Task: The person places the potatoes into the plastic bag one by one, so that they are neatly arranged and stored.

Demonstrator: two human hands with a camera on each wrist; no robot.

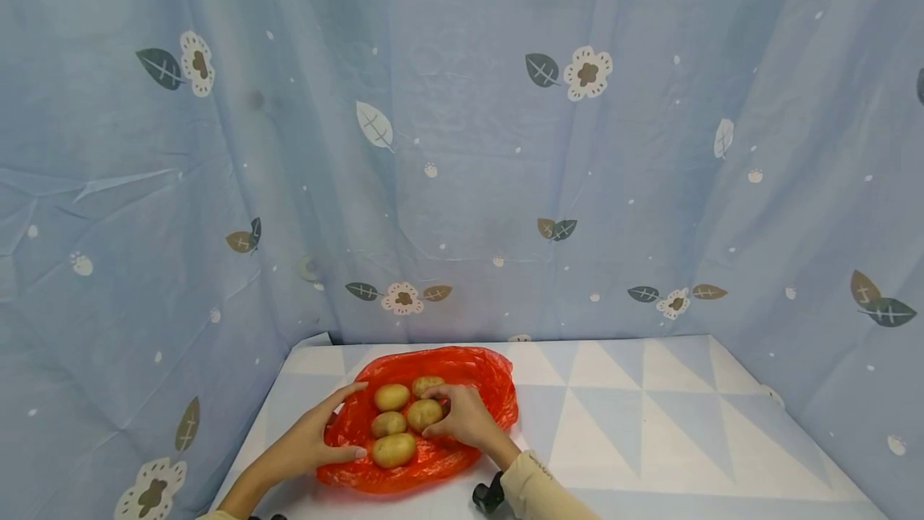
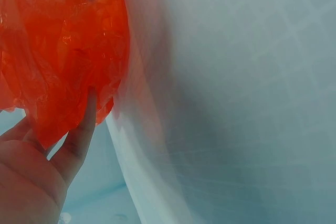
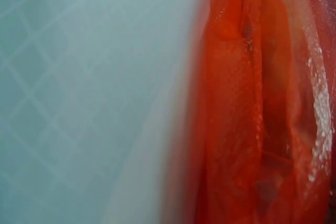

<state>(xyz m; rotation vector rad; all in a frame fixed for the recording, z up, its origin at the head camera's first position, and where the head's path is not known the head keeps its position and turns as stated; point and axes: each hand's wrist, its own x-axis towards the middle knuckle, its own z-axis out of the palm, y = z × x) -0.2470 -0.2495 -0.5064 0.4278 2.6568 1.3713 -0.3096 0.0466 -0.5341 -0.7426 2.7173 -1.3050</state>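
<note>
A red plastic bag lies spread on the table with several potatoes inside it. My right hand reaches in from the right and pinches one potato between its thumb and fingers. At the bag's left side is my left hand, thumb and fingers spread wide along the rim. Its thumb tip ends close to the nearest potato. In the left wrist view, straight fingers touch the crinkled outer side of the bag. The right wrist view has only the bag's side; the hand is hidden there.
The table has a blue and white triangle-patterned cover and extends to the right of the bag. A light blue curtain with leaves and flowers hangs behind it and at both sides. A black device is at the right wrist.
</note>
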